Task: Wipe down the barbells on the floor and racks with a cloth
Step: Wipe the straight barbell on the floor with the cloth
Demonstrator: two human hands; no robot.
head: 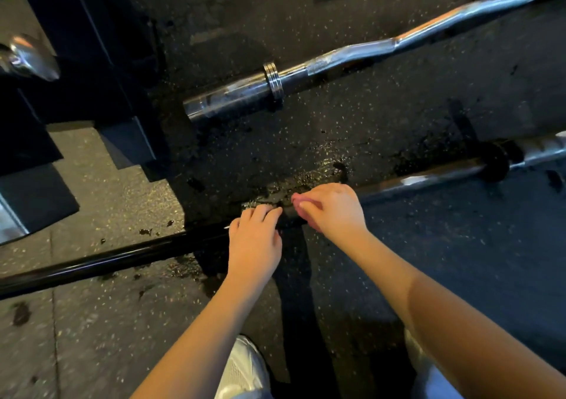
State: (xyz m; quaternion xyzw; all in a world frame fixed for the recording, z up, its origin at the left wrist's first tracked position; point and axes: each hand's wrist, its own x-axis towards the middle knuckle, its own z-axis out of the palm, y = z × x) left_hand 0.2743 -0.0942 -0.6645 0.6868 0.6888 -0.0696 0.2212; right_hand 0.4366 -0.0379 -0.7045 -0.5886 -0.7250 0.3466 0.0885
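The black barbell (122, 257) lies on the floor (428, 245): heavy, rigid, smooth, likely to roll. Left grip (254, 239) rests on its shaft, fingers nearly straight, holding nothing. Right grip (330, 208) pinches a pink cloth (297, 200) against the shaft.

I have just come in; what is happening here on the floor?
A person bends over the near barbell on the gym floor. The left hand rests on its bar, and the right hand pinches a small pinkish cloth at the same bar. A chrome curl bar lies farther off, untouched. Wet spots show near the hands.
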